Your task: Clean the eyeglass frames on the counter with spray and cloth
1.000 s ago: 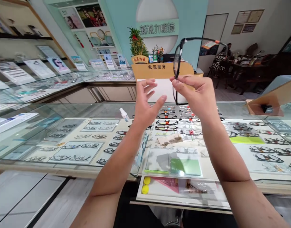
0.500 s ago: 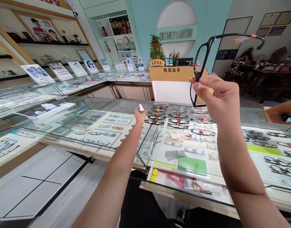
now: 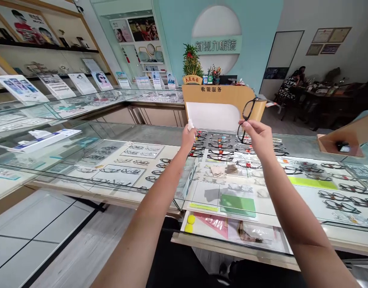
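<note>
My right hand [image 3: 258, 135] pinches a pair of black-framed eyeglasses [image 3: 248, 108] at the frame front between thumb and fingers. One lens points up and a temple arm reaches back to the right, with an orange-red tag near its end. Out over the glass counter, my left hand [image 3: 188, 139] is closed around a small white bottle [image 3: 190, 125]; its nozzle end shows above the fingers and the rest is hidden. Beneath and between both hands lie rows of spectacle frames [image 3: 220, 153] with red and orange tags on the counter top.
A glass display counter [image 3: 159, 192] holds more frames. A crumpled beige cloth [image 3: 217, 171] and a green sheet [image 3: 238, 205] are on the right part. An open drawer [image 3: 202, 237] sits below. Wooden box-like stand [image 3: 330, 146] at right; cashier desk [image 3: 212, 94] behind.
My right hand has moved down and farther from me, bringing the eyeglasses lower. My left hand has shifted right with the bottle, nearer the eyeglasses. The view has turned slightly.
</note>
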`<state>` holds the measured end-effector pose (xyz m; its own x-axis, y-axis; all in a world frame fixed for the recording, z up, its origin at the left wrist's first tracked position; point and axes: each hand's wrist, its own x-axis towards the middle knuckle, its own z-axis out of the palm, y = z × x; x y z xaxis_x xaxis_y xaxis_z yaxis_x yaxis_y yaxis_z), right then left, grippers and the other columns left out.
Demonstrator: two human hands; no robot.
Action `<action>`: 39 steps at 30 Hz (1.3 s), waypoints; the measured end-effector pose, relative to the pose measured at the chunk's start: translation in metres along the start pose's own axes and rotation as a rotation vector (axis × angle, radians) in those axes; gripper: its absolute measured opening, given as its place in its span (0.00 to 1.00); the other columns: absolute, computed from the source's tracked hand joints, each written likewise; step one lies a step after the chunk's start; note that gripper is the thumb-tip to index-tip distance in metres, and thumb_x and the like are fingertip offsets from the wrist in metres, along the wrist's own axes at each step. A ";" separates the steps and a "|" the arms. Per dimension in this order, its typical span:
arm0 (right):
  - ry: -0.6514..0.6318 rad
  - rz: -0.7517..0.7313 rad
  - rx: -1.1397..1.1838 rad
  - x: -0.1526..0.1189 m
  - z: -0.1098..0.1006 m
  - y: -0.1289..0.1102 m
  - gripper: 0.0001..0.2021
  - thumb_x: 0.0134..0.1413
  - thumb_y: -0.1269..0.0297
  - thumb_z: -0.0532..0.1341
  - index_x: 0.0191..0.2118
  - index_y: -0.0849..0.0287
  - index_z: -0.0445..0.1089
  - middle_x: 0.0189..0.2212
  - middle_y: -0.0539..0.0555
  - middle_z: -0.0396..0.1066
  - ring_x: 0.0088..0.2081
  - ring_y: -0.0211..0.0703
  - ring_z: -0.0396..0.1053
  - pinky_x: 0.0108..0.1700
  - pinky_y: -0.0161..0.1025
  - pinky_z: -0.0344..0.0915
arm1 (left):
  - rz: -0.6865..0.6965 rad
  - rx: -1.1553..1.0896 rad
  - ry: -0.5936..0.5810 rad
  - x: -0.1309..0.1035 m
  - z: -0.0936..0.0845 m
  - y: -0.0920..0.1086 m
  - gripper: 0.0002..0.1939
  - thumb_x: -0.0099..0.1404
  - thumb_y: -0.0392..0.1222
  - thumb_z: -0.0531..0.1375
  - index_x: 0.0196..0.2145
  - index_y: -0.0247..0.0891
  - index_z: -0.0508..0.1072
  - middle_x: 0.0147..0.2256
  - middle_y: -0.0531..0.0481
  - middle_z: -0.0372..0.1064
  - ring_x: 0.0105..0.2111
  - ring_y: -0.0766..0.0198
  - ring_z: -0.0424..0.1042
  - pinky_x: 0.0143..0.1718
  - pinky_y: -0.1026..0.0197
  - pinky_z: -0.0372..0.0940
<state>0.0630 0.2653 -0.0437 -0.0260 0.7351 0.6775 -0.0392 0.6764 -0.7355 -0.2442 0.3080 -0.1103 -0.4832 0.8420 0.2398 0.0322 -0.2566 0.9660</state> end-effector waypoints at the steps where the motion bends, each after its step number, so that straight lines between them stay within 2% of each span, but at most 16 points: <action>1: -0.009 0.021 -0.008 0.000 0.001 0.008 0.25 0.56 0.35 0.74 0.39 0.54 0.86 0.45 0.58 0.88 0.50 0.56 0.83 0.56 0.51 0.76 | -0.007 -0.061 -0.079 -0.005 0.014 0.007 0.20 0.68 0.62 0.64 0.35 0.42 0.69 0.29 0.53 0.64 0.26 0.65 0.64 0.22 0.65 0.54; 4: -0.044 0.070 -0.033 -0.003 0.001 0.026 0.29 0.56 0.31 0.72 0.41 0.55 0.87 0.46 0.59 0.88 0.49 0.55 0.82 0.57 0.51 0.74 | -0.109 -0.362 -0.411 -0.023 0.049 0.027 0.37 0.64 0.82 0.56 0.27 0.42 0.66 0.24 0.52 0.60 0.23 0.65 0.63 0.18 0.66 0.48; 6: -0.069 0.080 -0.046 -0.005 0.000 0.034 0.29 0.58 0.30 0.70 0.41 0.54 0.86 0.46 0.59 0.87 0.49 0.55 0.81 0.58 0.51 0.73 | -0.182 -0.500 -0.584 -0.036 0.063 0.037 0.41 0.62 0.86 0.54 0.24 0.41 0.65 0.22 0.53 0.57 0.22 0.65 0.62 0.17 0.66 0.47; 9: -0.138 0.087 -0.060 -0.009 0.000 0.042 0.28 0.61 0.31 0.68 0.42 0.54 0.86 0.44 0.57 0.87 0.48 0.54 0.80 0.58 0.50 0.72 | -0.205 -0.551 -0.651 -0.051 0.074 0.039 0.41 0.63 0.85 0.56 0.23 0.40 0.67 0.22 0.52 0.58 0.23 0.64 0.64 0.17 0.65 0.51; 12: -0.208 0.116 -0.057 -0.016 0.005 0.046 0.28 0.63 0.31 0.67 0.42 0.54 0.86 0.42 0.55 0.85 0.45 0.51 0.78 0.54 0.48 0.71 | -0.131 -0.522 -0.598 -0.059 0.075 0.029 0.36 0.62 0.79 0.61 0.26 0.39 0.72 0.26 0.50 0.64 0.28 0.62 0.67 0.23 0.63 0.62; 14: -0.261 0.144 -0.049 -0.021 0.011 0.047 0.28 0.64 0.31 0.66 0.42 0.54 0.85 0.41 0.55 0.84 0.43 0.50 0.77 0.52 0.47 0.72 | -0.049 -0.463 -0.498 -0.061 0.074 0.019 0.32 0.60 0.75 0.66 0.30 0.39 0.74 0.30 0.50 0.66 0.31 0.62 0.68 0.29 0.62 0.68; 16: -0.308 0.163 -0.046 -0.026 0.017 0.047 0.28 0.64 0.31 0.66 0.41 0.54 0.85 0.41 0.55 0.84 0.43 0.50 0.77 0.52 0.46 0.72 | 0.035 -0.387 -0.391 -0.061 0.072 0.011 0.30 0.61 0.74 0.67 0.32 0.41 0.74 0.33 0.50 0.67 0.34 0.62 0.69 0.35 0.61 0.71; 19: -0.336 0.170 -0.039 -0.031 0.023 0.047 0.28 0.64 0.31 0.66 0.40 0.53 0.85 0.41 0.54 0.84 0.46 0.51 0.77 0.54 0.47 0.71 | 0.173 -0.202 -0.289 -0.062 0.072 0.004 0.30 0.68 0.74 0.61 0.34 0.42 0.73 0.36 0.49 0.69 0.38 0.59 0.70 0.42 0.58 0.71; 23: -0.369 0.212 0.041 -0.036 0.025 0.048 0.25 0.65 0.33 0.66 0.41 0.51 0.86 0.42 0.54 0.84 0.47 0.52 0.78 0.53 0.46 0.71 | 0.358 0.081 -0.212 -0.067 0.073 0.003 0.29 0.72 0.73 0.57 0.36 0.42 0.71 0.37 0.48 0.70 0.41 0.56 0.70 0.48 0.54 0.67; 27: -0.368 0.247 0.120 -0.036 0.025 0.048 0.22 0.64 0.35 0.68 0.42 0.49 0.86 0.44 0.52 0.85 0.49 0.52 0.78 0.55 0.47 0.72 | 0.386 0.118 -0.226 -0.069 0.074 0.004 0.27 0.75 0.70 0.54 0.37 0.43 0.70 0.39 0.47 0.71 0.43 0.55 0.71 0.50 0.53 0.67; 31: -0.272 0.300 0.207 -0.031 0.023 0.047 0.22 0.61 0.35 0.71 0.41 0.49 0.86 0.46 0.52 0.86 0.50 0.53 0.80 0.61 0.50 0.72 | 0.414 0.078 -0.240 -0.068 0.073 0.006 0.27 0.77 0.70 0.51 0.37 0.43 0.69 0.37 0.48 0.69 0.40 0.55 0.71 0.47 0.52 0.67; 35: -0.125 0.356 0.323 -0.026 0.019 0.049 0.23 0.56 0.34 0.74 0.42 0.49 0.85 0.49 0.53 0.86 0.52 0.54 0.81 0.64 0.51 0.74 | 0.591 0.220 -0.266 -0.074 0.071 0.010 0.26 0.77 0.69 0.53 0.37 0.44 0.69 0.35 0.47 0.70 0.40 0.53 0.69 0.48 0.50 0.64; 37: -0.107 0.369 0.349 -0.025 0.019 0.050 0.24 0.55 0.33 0.74 0.42 0.50 0.85 0.49 0.53 0.86 0.53 0.55 0.81 0.63 0.52 0.75 | 0.683 0.324 -0.309 -0.079 0.072 0.012 0.25 0.75 0.68 0.56 0.36 0.44 0.69 0.37 0.46 0.71 0.42 0.51 0.68 0.49 0.49 0.63; 39: -0.122 0.370 0.341 -0.025 0.019 0.050 0.25 0.55 0.32 0.74 0.41 0.50 0.84 0.49 0.54 0.86 0.54 0.56 0.81 0.63 0.52 0.76 | 0.705 0.378 -0.350 -0.083 0.073 0.011 0.24 0.73 0.68 0.57 0.35 0.44 0.69 0.37 0.46 0.71 0.41 0.51 0.67 0.49 0.49 0.62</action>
<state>0.0426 0.2801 -0.0974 -0.2151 0.8979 0.3842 -0.3278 0.3042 -0.8944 -0.1396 0.2703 -0.1120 0.0530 0.6597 0.7496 0.5408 -0.6500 0.5339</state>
